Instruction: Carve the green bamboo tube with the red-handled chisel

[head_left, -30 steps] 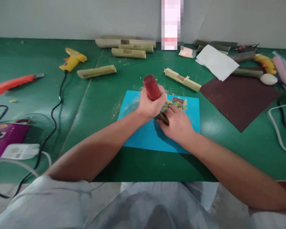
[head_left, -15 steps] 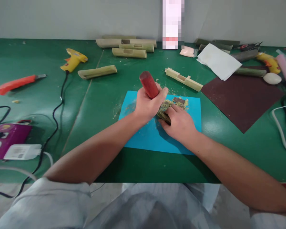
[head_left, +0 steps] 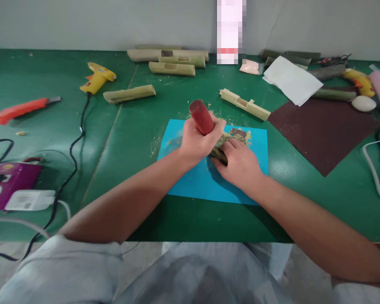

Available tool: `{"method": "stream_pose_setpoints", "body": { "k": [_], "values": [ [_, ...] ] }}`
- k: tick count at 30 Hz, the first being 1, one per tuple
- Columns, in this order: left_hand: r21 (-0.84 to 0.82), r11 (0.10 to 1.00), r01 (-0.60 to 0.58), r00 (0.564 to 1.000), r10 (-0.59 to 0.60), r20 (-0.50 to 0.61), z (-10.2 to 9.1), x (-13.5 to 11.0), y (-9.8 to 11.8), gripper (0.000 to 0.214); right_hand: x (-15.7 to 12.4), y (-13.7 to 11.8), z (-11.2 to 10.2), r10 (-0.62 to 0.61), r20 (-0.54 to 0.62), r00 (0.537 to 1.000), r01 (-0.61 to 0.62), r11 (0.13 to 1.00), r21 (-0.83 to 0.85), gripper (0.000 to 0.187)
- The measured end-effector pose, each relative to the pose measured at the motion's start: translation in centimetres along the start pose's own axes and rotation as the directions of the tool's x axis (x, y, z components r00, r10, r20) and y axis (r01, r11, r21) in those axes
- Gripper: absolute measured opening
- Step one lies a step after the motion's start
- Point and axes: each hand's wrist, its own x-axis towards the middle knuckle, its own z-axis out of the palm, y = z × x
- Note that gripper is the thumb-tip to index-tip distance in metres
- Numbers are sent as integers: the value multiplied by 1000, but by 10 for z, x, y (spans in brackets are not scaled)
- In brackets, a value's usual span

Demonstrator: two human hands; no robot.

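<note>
My left hand is wrapped round the red handle of a tool whose working end is hidden under my fingers. My right hand is closed over a short green bamboo piece and presses it onto the blue mat. The tool meets the bamboo between my two hands. Pale shavings lie on the mat just beyond them.
Several cut bamboo tubes lie at the back, with one close behind the mat. A yellow glue gun, an orange knife, brown sandpaper, white paper and a purple box with cables surround the mat.
The red handle tipped slightly left and up, then came back down and right. My right hand stays on the bamboo piece.
</note>
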Motion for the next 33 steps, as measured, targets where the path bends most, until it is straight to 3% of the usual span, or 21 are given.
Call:
{"method": "stream_pose_setpoints", "body": {
  "k": [8, 12, 16, 20, 24, 29, 33],
  "values": [
    [-21, 978, -210, 978, 210, 10, -4, 3, 7, 23, 1, -1, -1, 1, 16, 1000, -1, 1000, -18, 14],
    [-46, 991, -126, 990, 129, 50, -6, 2, 11, 35, 0, 0, 0, -4, 0, 1000, 4, 1000, -21, 15],
    [-7, 999, -41, 999, 41, 0, -2, -2, 5, 44, 0, -1, -1, -4, 11, 1000, 4, 1000, -27, 14],
    [7, 992, -123, 992, 123, -14, 0, -1, 0, 45, 1, 0, -1, -2, 16, 1000, 3, 1000, -26, 15],
    [-25, 974, -225, 971, 226, 77, 0, 4, -1, 45, 3, 4, 1, -8, 29, 1000, 7, 1000, 18, 18],
    [-52, 986, -158, 986, 160, 44, 2, 8, -4, 46, 4, 6, 2, 10, 33, 999, -12, 997, 81, 18],
    [-165, 986, -15, 999, 9, -35, 1, 8, -5, 42, 4, 5, 2, 17, 27, 999, -19, 997, 77, 18]
  ]
}}
